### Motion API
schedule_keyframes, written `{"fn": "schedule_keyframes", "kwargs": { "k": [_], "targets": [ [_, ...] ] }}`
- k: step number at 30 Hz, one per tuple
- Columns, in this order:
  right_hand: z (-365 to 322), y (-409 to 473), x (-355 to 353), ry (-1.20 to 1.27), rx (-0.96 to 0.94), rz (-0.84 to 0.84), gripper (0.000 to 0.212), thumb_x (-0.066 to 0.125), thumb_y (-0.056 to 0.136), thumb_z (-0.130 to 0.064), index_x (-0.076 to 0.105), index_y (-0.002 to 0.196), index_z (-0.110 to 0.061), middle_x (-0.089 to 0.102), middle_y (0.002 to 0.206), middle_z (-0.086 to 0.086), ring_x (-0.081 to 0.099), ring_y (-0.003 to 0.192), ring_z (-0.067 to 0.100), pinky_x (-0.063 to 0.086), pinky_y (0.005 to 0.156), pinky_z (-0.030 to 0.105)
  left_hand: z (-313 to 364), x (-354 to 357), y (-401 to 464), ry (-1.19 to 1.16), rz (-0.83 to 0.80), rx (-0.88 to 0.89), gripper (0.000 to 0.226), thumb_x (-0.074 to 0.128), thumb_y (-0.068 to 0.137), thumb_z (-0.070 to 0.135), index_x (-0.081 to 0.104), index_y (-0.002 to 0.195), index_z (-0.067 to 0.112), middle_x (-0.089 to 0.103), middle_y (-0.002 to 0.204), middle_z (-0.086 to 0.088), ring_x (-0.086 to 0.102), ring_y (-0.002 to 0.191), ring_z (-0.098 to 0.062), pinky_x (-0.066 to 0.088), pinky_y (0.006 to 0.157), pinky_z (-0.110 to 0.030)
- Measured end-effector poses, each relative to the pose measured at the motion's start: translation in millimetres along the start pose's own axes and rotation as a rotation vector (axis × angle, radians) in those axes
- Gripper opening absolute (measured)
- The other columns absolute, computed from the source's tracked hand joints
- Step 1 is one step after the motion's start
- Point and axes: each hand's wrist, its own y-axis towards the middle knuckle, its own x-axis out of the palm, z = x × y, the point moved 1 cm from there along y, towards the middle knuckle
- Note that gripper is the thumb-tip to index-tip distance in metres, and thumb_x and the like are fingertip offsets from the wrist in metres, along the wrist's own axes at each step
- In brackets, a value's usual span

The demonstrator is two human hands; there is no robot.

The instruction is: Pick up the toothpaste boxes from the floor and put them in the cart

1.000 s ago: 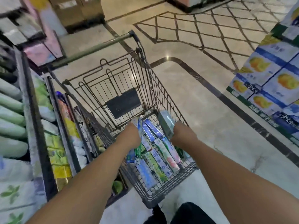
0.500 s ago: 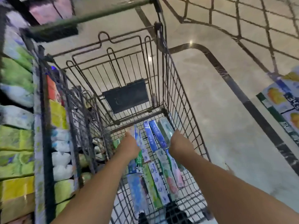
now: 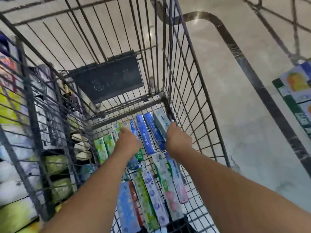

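Observation:
I look down into a wire shopping cart (image 3: 183, 68) whose bottom holds several toothpaste boxes lying side by side. Both my arms reach down inside it. My left hand (image 3: 128, 142) grips a pale blue-and-green toothpaste box (image 3: 117, 127) at the far left of the pile. My right hand (image 3: 177, 139) grips a pale teal box (image 3: 160, 121) against the cart's right wall. Two dark blue boxes (image 3: 144, 133) lie between my hands. Green boxes (image 3: 103, 147) lie to the left, and more boxes (image 3: 151, 197) lie nearer me.
A dark plastic flap (image 3: 107, 79) hangs on the cart's far end. Store shelves with green and white packs (image 3: 18, 165) stand close on the left. Polished tile floor (image 3: 235, 98) spreads to the right, with stacked printed cartons (image 3: 296, 84) at the right edge.
The view has dropped closer into the cart. Both hands have gone deeper toward the far end of the cart floor, still holding their boxes.

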Motion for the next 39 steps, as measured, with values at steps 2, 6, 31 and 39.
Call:
{"fn": "schedule_keyframes", "kwargs": {
  "k": [2,6,31,39],
  "targets": [
    [1,10,4,-0.023,-0.002,0.005,0.064,0.066,0.085,-0.007,0.031,0.138,-0.006,0.054,0.126,0.011,0.063,0.106,0.03,0.046,0.073,0.038,1,5,13,-0.018,0.01,-0.023,0.102,0.07,0.086,0.017,-0.006,0.153,0.002,0.029,0.153,-0.021,0.053,0.122,-0.039,0.053,0.091,-0.043],
    [-5,30,8,-0.074,-0.009,0.007,0.078,0.067,0.083,-0.003,0.021,0.146,-0.003,0.048,0.134,0.014,0.06,0.113,0.034,0.049,0.082,0.043,7,11,28,-0.001,0.054,0.019,0.096,0.064,0.092,0.016,-0.009,0.153,0.004,0.016,0.16,-0.015,0.057,0.114,-0.036,0.05,0.074,-0.037],
    [5,73,47,0.02,-0.023,0.046,0.065,0.064,0.086,-0.003,0.028,0.14,-0.006,0.052,0.124,0.014,0.062,0.099,0.032,0.049,0.073,0.043,12,24,44,0.169,0.197,0.068,0.076,0.059,0.089,0.002,0.012,0.147,-0.008,0.028,0.148,-0.03,0.059,0.108,-0.041,0.051,0.073,-0.041],
    [10,77,54,0.127,-0.058,0.025,0.045,0.061,0.087,-0.004,0.038,0.126,-0.01,0.059,0.11,0.012,0.063,0.089,0.03,0.056,0.074,0.047,7,49,49,0.053,0.044,0.004,0.089,0.063,0.093,0.011,-0.002,0.153,0.003,0.023,0.154,-0.02,0.062,0.101,-0.035,0.046,0.066,-0.036]
  ]
}}
